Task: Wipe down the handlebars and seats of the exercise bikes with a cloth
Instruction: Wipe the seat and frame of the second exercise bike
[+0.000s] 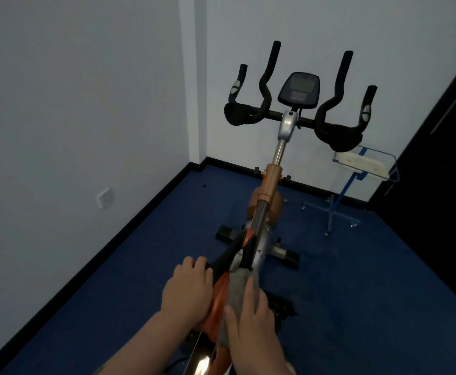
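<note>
An exercise bike stands in the room corner, its black handlebars [297, 115] and console [299, 90] high in the frame. Its black and orange seat [222, 266] lies directly below me. My left hand [187, 290] rests on the seat's left side, fingers curled over its edge. My right hand [251, 320] presses a grey cloth [239, 282] flat against the seat's right side, fingers straight.
White walls meet in a corner behind the bike, with a socket [104, 198] on the left wall. A blue wire stand [356, 180] holding a white item stands to the right. A dark panel [443, 185] fills the right side. Blue carpet covers the floor.
</note>
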Tool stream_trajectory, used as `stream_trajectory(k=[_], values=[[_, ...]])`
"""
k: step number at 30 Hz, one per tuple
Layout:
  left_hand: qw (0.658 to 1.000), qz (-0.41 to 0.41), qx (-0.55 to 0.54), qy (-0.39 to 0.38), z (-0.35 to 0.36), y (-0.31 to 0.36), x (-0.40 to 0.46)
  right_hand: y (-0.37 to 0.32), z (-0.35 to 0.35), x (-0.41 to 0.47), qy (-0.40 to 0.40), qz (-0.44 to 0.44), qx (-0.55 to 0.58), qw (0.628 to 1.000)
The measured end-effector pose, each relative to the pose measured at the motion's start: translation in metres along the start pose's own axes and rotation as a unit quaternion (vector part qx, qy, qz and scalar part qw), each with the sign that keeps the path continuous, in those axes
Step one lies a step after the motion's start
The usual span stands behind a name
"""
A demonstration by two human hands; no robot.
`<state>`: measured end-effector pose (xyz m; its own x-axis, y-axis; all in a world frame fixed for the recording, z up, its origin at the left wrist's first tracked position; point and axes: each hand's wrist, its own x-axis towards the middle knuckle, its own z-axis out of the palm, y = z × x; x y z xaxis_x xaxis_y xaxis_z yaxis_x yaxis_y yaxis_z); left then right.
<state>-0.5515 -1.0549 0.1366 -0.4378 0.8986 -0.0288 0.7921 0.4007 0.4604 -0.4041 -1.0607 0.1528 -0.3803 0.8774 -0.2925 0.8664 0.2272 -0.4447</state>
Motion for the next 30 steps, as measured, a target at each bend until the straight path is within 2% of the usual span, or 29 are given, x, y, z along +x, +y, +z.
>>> stream_trajectory(k=[3,7,13,17,20,23,26,28,30], values=[[0.999,-0.012,-0.02,0.023,0.002,0.005,0.001,-0.005,-0.003,0.03,0.026,0.011,-0.008,1.0],[0.998,-0.022,-0.053,0.019,0.001,0.003,0.001,-0.013,-0.011,0.077,0.016,0.077,0.052,0.996],[0.997,-0.031,-0.06,0.036,0.0,0.001,-0.002,-0.003,-0.005,0.017,0.004,0.013,0.064,0.998],[0.997,-0.031,-0.06,0.032,-0.002,0.004,-0.002,-0.007,-0.004,0.045,0.03,0.024,0.062,0.997],[0.997,-0.03,-0.064,0.031,0.0,0.002,-0.002,-0.008,-0.009,0.07,0.021,0.053,0.081,0.995],[0.997,-0.029,-0.068,0.025,0.0,0.0,-0.003,-0.005,-0.006,0.045,0.007,0.025,0.083,0.996],[0.997,-0.031,-0.071,0.021,0.0,0.001,-0.002,-0.001,-0.001,0.014,-0.02,0.009,0.028,0.999],[0.997,-0.034,-0.07,0.019,-0.001,0.001,0.0,-0.002,-0.001,0.024,-0.008,0.001,-0.001,1.0],[0.997,-0.036,-0.069,0.019,-0.001,0.002,0.001,-0.004,-0.006,0.047,0.012,-0.002,0.032,0.999]])
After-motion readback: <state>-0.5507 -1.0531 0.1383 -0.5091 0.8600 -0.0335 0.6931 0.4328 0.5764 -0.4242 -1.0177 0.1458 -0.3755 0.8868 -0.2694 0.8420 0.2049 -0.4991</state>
